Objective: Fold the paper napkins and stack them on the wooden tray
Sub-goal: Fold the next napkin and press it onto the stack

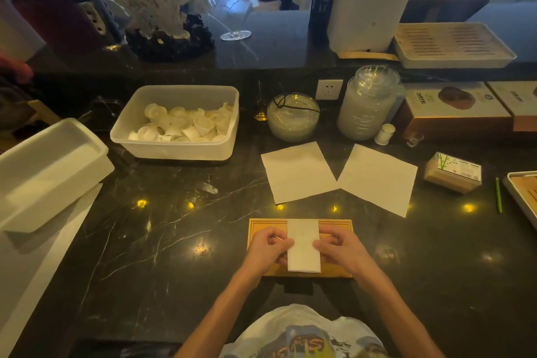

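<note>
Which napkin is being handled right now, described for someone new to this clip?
Start at the wooden tray on the dark marble counter's near edge. The folded napkin lies across its middle, held by the left hand and right hand. Unlike the two unfolded napkins beyond, it's a narrow strip.

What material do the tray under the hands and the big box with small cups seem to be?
Tray: apparently wood or bamboo, smooth honey-coloured finish with a raised rim. Box: likely translucent, frosted plastic; the small cups show faintly through its wall.
</note>
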{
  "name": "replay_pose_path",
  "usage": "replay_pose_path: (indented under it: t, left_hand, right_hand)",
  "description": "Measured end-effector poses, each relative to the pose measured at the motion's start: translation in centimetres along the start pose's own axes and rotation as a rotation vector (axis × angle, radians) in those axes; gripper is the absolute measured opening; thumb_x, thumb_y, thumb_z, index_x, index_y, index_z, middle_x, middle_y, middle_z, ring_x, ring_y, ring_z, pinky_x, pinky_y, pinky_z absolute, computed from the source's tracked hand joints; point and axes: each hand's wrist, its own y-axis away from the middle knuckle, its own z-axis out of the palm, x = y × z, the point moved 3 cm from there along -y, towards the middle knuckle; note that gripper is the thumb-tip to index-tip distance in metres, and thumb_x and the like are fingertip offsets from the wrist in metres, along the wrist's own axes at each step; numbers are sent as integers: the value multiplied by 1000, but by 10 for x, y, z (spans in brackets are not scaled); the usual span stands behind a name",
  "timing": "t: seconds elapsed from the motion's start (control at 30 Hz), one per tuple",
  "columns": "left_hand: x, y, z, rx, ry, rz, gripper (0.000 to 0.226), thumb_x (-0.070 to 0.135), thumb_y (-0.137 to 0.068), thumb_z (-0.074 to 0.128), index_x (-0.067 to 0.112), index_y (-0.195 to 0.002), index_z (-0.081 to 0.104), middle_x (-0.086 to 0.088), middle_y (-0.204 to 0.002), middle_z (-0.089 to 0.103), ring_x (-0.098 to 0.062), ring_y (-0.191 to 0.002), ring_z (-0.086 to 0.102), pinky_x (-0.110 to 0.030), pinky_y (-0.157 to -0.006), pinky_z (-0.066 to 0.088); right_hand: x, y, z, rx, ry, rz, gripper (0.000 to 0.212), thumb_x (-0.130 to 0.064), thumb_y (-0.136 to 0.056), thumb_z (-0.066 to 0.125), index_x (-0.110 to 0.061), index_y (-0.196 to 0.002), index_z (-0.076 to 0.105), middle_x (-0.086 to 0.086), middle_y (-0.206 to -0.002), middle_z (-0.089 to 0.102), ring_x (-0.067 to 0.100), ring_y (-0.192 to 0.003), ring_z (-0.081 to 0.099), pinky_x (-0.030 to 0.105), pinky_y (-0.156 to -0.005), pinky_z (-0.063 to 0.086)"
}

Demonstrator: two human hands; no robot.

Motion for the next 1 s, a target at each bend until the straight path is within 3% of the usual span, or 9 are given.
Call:
replay_pose_path:
  t: [0.07,0.2,0.3,0.4,0.57,0.73,0.83,1.0]
  left_hand:
    - [-7,-4,4,31,-8,-27,13,20,-95,70,10,-101,64,-13,-103,73,-22,-85,73,-31,-76,60]
    - [-9,-13,6,41,4,-52,18,19,-96,68,5,-107,65,-17,-101,72,-19,-77,63,-26,-67,52]
    - [-12,-18,9,32,-33,-66,21,20,-97,67,3,-108,63,-11,-94,69,-17,-72,61,-26,-65,50]
    - [-18,-21,11,46,-78,-80,20,20,-97,68,4,-107,63,-9,-92,68,-14,-69,60,-21,-60,50]
    - [-26,-26,14,39,-46,-94,8,19,-97,67,13,-98,63,-6,-86,68,-11,-64,60,-19,-59,52]
    - [-26,-31,16,60,-34,-101,9,20,-97,67,13,-100,62,-5,-84,68,-11,-62,59,-20,-58,50]
    - [-24,-35,15,72,-29,-103,8,20,-97,67,14,-98,62,-4,-81,67,-10,-59,57,-19,-56,49]
    - [-25,-42,15,60,-46,-129,9,17,-97,66,10,-100,62,-5,-76,66,-10,-57,58,-21,-55,51]
  right_hand:
    - [7,-5,1,35,1,11,41,-13,-91,73,-19,-129,60,2,-110,72,14,-99,71,20,-64,61]
    - [17,-19,2,106,38,19,45,-13,-90,74,-22,-131,57,0,-103,71,9,-91,70,16,-57,57]
    - [27,-26,7,136,100,44,48,-13,-90,74,-22,-134,55,-1,-99,72,8,-88,69,19,-62,59]
    - [38,-30,14,150,125,73,50,-13,-91,73,-21,-136,53,2,-104,72,16,-97,70,27,-71,62]
    - [46,-33,16,173,154,65,49,-16,-92,72,-22,-137,53,-1,-106,69,14,-98,64,17,-61,52]
    - [50,-38,16,185,162,71,45,-17,-94,69,-21,-136,55,-3,-104,67,7,-89,63,13,-55,50]
    - [48,-41,16,195,163,64,42,-17,-95,69,-21,-134,57,-12,-94,65,2,-81,62,10,-51,49]
    - [46,-45,14,221,196,72,40,-20,-94,69,-22,-133,59,-18,-90,59,2,-80,59,11,-58,46]
